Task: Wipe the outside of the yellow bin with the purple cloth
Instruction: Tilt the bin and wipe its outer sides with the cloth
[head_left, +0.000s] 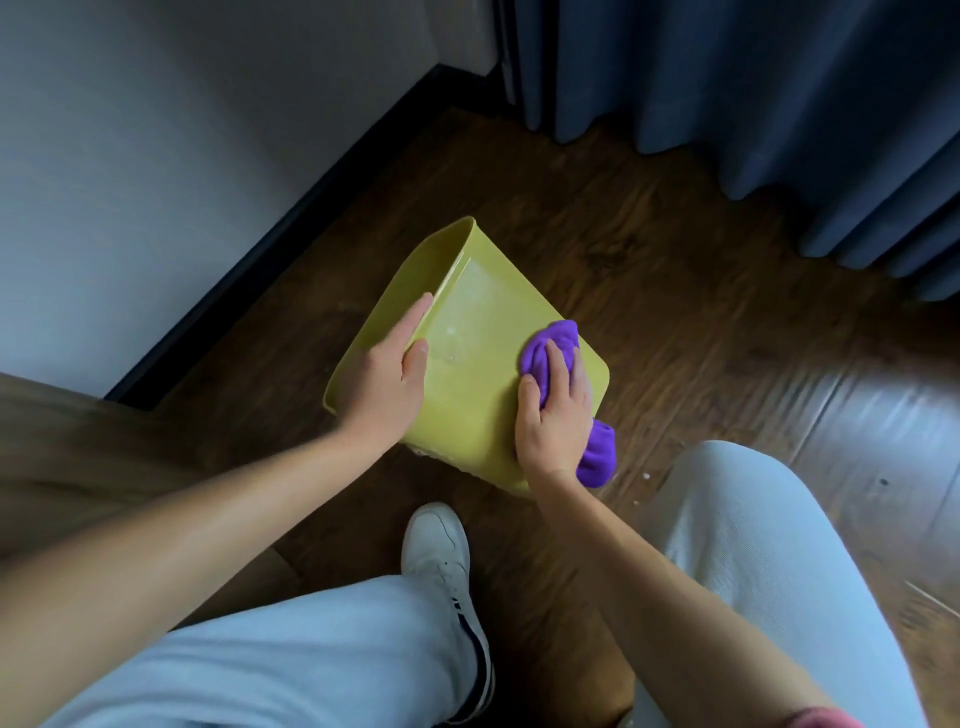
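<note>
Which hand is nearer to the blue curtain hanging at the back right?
Right. The right hand presses the purple cloth on the yellow plastic bin's curtain-side half; the left hand steadies the wall-side edge.

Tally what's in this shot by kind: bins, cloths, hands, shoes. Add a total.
Bin: 1
Cloth: 1
Hands: 2, left hand and right hand
Shoe: 1
Total: 5

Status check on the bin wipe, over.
Left hand flat, steadying yellow bin. Right hand pressing purple cloth on its side. Nothing blocking.
</note>
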